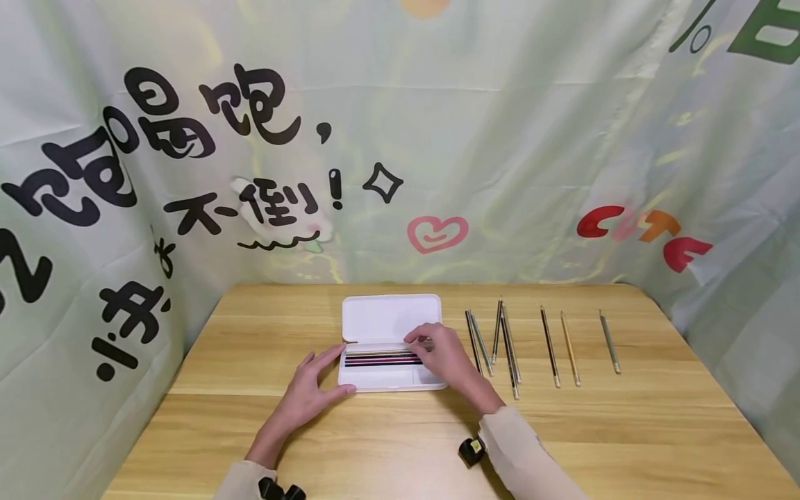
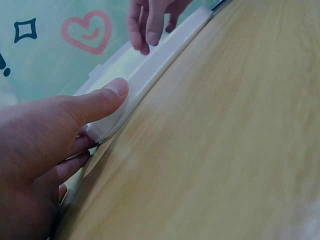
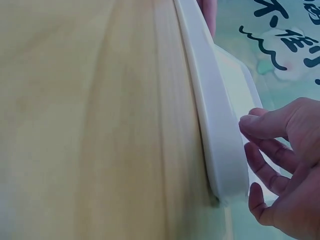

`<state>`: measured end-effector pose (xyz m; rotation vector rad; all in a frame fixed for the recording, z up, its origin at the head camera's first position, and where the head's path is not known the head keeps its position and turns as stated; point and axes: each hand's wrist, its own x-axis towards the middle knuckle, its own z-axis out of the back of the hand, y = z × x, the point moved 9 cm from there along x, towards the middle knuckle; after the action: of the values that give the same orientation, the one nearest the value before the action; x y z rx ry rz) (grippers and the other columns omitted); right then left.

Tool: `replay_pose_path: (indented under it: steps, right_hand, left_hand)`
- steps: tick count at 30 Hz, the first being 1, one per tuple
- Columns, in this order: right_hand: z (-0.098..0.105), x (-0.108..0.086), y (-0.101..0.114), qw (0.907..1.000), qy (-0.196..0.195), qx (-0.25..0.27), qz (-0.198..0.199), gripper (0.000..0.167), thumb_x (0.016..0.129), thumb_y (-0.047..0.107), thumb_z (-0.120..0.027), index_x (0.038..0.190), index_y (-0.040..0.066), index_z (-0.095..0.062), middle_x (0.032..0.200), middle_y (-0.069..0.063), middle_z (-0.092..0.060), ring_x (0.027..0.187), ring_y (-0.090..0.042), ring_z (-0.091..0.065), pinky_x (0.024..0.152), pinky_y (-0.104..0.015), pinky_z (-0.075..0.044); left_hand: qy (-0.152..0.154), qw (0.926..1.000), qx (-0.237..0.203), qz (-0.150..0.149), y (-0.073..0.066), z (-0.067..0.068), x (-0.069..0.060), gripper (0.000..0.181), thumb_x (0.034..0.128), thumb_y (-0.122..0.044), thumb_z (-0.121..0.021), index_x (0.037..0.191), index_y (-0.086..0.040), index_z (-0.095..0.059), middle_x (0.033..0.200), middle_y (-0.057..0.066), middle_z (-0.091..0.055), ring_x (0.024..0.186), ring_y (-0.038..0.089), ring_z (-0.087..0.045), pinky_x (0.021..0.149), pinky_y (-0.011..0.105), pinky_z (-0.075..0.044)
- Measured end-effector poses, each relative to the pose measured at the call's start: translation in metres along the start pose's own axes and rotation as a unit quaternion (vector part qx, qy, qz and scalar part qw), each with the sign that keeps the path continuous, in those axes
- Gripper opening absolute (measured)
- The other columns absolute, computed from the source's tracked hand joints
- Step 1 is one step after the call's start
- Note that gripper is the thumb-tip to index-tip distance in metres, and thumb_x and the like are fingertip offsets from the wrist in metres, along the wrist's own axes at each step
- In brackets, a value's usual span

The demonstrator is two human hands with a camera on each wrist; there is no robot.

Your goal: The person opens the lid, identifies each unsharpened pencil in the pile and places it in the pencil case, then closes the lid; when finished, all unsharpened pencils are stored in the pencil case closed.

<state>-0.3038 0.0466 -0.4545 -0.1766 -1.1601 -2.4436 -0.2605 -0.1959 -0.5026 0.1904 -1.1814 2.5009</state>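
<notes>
A white pencil case (image 1: 381, 378) lies with its lid raised at the back, and several dark pencils (image 1: 375, 360) rest lengthwise inside. My left hand (image 1: 306, 392) spans the case's left end, thumb on the front edge and fingers at the back corner; the left wrist view shows that thumb (image 2: 110, 95) against the white rim. Over the right part of the case is my right hand (image 1: 444, 354), fingertips close together and pointing in. A small greyish bit shows between thumb and forefinger; whether they pinch it is unclear. In its wrist view, the right hand (image 3: 290, 165) has softly bent fingers.
Right of the case, several pencils lie on the wooden table (image 1: 375, 444), some crossing. Farther right are a black pencil (image 1: 550, 347), a yellow one (image 1: 570, 347) and a grey one (image 1: 609, 342). A printed curtain (image 1: 500, 153) hangs behind the table.
</notes>
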Motion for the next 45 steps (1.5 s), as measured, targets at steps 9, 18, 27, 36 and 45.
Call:
replay_pose_path:
  steps: [9, 18, 27, 36, 45]
  right_hand:
    - [0.024, -0.016, -0.005, 0.9991, -0.031, 0.03, 0.001, 0.015, 0.089, -0.002, -0.077, 0.101, 0.006, -0.078, 0.095, -0.002, -0.074, 0.088, -0.016, -0.067, 0.073, -0.034, -0.059]
    - [0.056, -0.032, -0.013, 0.9968, -0.058, 0.042, -0.036, 0.021, 0.092, 0.003, -0.076, 0.112, 0.004, -0.073, 0.093, -0.001, -0.071, 0.087, -0.017, -0.065, 0.069, -0.027, -0.056]
    - [0.081, -0.052, -0.033, 0.9945, -0.072, -0.02, -0.073, 0.021, 0.091, 0.002, -0.076, 0.111, -0.002, -0.072, 0.088, -0.002, -0.068, 0.082, -0.018, -0.063, 0.064, -0.025, -0.055]
    - [0.075, -0.065, -0.053, 0.988, -0.025, -0.105, -0.111, 0.03, 0.084, 0.001, -0.08, 0.112, -0.005, -0.072, 0.092, -0.007, -0.07, 0.082, -0.019, -0.063, 0.074, -0.036, -0.057]
    - [0.069, -0.065, -0.052, 0.9854, -0.011, -0.121, -0.12, 0.021, 0.08, -0.002, -0.081, 0.101, 0.0, -0.076, 0.085, -0.002, -0.068, 0.08, -0.018, -0.06, 0.074, -0.038, -0.055]
  left_hand:
    - [0.001, 1.0, -0.001, 0.001, 0.001, 0.0, -0.001, 0.081, 0.0839, -0.038, -0.086, 0.151, -0.007, -0.052, 0.151, 0.016, -0.052, 0.14, 0.038, -0.048, 0.121, 0.066, -0.015]
    - [-0.001, 1.0, -0.005, 0.003, 0.001, 0.001, -0.001, 0.082, 0.083, -0.038, -0.087, 0.151, -0.008, -0.052, 0.152, 0.015, -0.052, 0.14, 0.038, -0.048, 0.121, 0.065, -0.014]
    - [0.004, 1.0, -0.005, 0.002, 0.0, -0.001, 0.001, 0.082, 0.083, -0.04, -0.086, 0.151, -0.009, -0.052, 0.152, 0.014, -0.051, 0.141, 0.036, -0.047, 0.122, 0.064, -0.013]
    - [-0.007, 0.9999, 0.003, -0.011, 0.002, -0.003, -0.001, 0.08, 0.0838, -0.038, -0.086, 0.15, -0.007, -0.053, 0.15, 0.016, -0.053, 0.138, 0.039, -0.049, 0.119, 0.067, -0.016]
    - [-0.004, 0.9999, 0.003, -0.011, 0.001, -0.001, 0.0, 0.082, 0.0827, -0.038, -0.087, 0.15, -0.008, -0.052, 0.15, 0.016, -0.053, 0.138, 0.038, -0.049, 0.12, 0.066, -0.016]
